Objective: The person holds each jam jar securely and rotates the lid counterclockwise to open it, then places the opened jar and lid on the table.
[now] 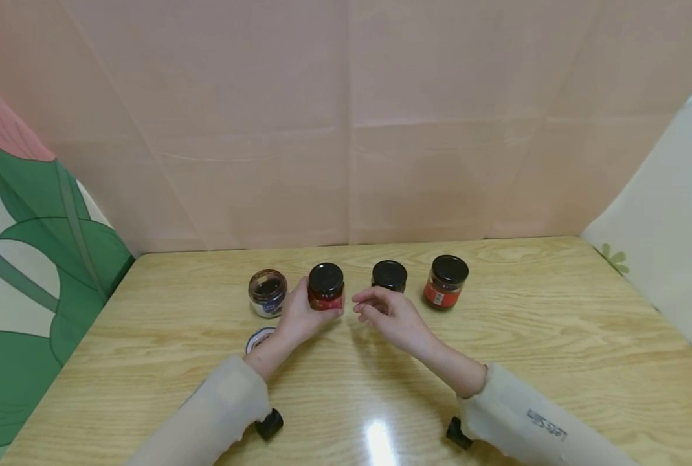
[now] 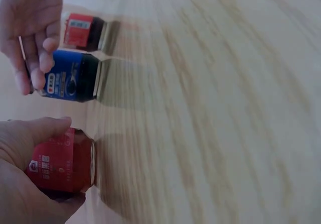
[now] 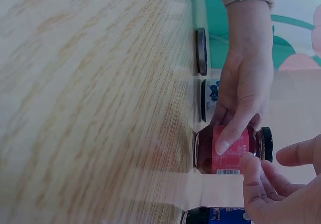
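Four small jars stand in a row on the wooden table (image 1: pixel 497 362). My left hand (image 1: pixel 300 315) grips the second one, a red-labelled jar (image 1: pixel 325 286) with a black lid, thumb and fingers wrapped round its glass (image 2: pixel 65 161) (image 3: pixel 228 148). Just right of that jar hovers my right hand (image 1: pixel 380 310), fingers loosely curled and holding nothing (image 3: pixel 281 184). The leftmost jar (image 1: pixel 267 292) is open, and its lid (image 1: pixel 259 338) lies flat on the table beside my left wrist. Behind my right hand stands a blue-labelled jar (image 1: pixel 389 276) (image 2: pixel 72 77).
A fourth jar (image 1: pixel 446 281) with a red label and black lid stands at the right end of the row. Pink panels wall the table's back edge; patterned panels flank both sides. Bare wood stretches right and toward me.
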Motion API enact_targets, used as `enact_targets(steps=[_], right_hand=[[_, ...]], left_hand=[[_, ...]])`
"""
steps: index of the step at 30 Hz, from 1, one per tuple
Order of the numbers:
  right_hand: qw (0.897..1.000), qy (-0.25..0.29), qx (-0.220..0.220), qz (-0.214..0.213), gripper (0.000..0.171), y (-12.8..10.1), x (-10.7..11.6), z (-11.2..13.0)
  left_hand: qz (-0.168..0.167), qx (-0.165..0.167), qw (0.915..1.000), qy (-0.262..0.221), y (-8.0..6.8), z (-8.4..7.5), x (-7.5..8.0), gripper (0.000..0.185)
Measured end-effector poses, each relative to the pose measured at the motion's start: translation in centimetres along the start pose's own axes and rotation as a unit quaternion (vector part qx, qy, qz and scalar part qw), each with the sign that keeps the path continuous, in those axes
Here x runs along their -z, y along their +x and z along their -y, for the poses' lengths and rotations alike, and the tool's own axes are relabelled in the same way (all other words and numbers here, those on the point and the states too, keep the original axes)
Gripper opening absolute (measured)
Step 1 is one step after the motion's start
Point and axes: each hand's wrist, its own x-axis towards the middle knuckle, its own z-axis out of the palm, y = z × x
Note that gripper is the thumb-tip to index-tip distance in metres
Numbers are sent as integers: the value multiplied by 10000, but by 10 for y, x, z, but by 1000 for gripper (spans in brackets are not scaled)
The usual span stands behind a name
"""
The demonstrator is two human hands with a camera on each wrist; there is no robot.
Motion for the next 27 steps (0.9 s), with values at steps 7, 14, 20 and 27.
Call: enact_targets(steps=[7, 14, 20, 27], right_hand=[[10000, 17, -7, -3, 23, -1, 1, 0], [10000, 8, -38, 7, 22, -2, 1, 1], [9999, 84, -59, 5, 22, -3, 2, 2], [9996, 116, 180, 176, 23, -9, 2, 5]], left_hand=[[-58, 156, 9998, 79, 3, -1, -1, 63], [-99, 267, 9996, 9, 1, -3, -1, 64], [-99, 394, 9987, -294, -1, -5, -1, 67], [41, 556, 9973, -487, -5, -5, 2, 66]])
